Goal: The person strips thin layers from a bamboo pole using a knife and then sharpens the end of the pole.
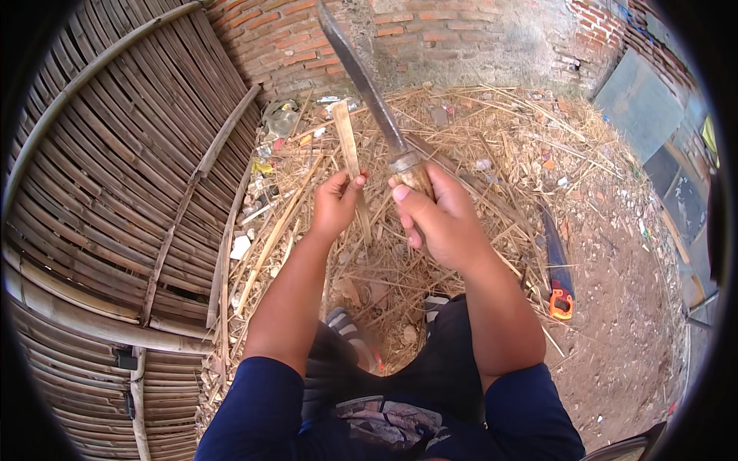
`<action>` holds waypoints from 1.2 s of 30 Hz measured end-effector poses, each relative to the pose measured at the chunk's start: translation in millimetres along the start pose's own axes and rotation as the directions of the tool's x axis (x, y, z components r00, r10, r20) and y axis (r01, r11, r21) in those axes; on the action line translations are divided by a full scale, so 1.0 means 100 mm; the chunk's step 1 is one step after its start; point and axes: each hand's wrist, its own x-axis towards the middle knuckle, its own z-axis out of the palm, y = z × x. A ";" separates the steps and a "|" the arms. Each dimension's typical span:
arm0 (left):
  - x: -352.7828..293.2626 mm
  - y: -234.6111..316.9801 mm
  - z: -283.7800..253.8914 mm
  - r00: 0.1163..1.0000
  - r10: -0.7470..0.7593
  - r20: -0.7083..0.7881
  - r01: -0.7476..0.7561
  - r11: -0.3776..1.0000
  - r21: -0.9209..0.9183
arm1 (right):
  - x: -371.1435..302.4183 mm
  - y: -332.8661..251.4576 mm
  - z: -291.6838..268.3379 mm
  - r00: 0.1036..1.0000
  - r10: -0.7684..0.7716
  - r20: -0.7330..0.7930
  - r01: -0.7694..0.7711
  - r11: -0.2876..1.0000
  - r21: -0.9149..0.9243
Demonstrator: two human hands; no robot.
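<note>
My right hand [440, 215] is wrapped round the wooden handle of a machete [367, 91], whose long dark blade points up and to the left, its tip at the top edge of the view. In my left hand [337, 203] a pale split bamboo strip [346, 138] is pinched between thumb and fingers. The strip stands nearly upright, its wider end at the top and its lower part running down past my hand. Blade and strip are side by side and look apart.
On the ground to the right lies a handsaw [556, 261] with an orange handle. Bamboo shavings and loose strips [277, 230] cover the ground around my feet. A slatted bamboo wall [115, 169] rises at the left, a brick wall [477, 46] at the back, and grey panels [639, 100] lean at the right.
</note>
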 end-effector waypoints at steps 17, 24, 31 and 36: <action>-0.03 0.17 0.07 0.997 -0.047 -0.059 0.048 0.999 0.018 | 0.01 0.04 0.07 0.998 0.060 0.014 -0.059 0.997 -0.055; -0.05 0.17 0.08 0.998 -0.041 -0.055 0.042 0.999 0.004 | -0.01 0.01 0.07 0.998 0.065 0.007 -0.064 0.996 -0.054; -0.02 0.12 0.09 0.996 -0.048 -0.069 0.049 0.999 0.021 | -0.04 -0.05 0.08 0.997 0.082 0.017 -0.082 0.997 -0.008; -0.01 0.15 0.09 0.994 -0.078 -0.079 0.080 0.996 0.026 | -0.03 -0.04 0.09 0.996 0.087 0.009 -0.086 0.995 -0.047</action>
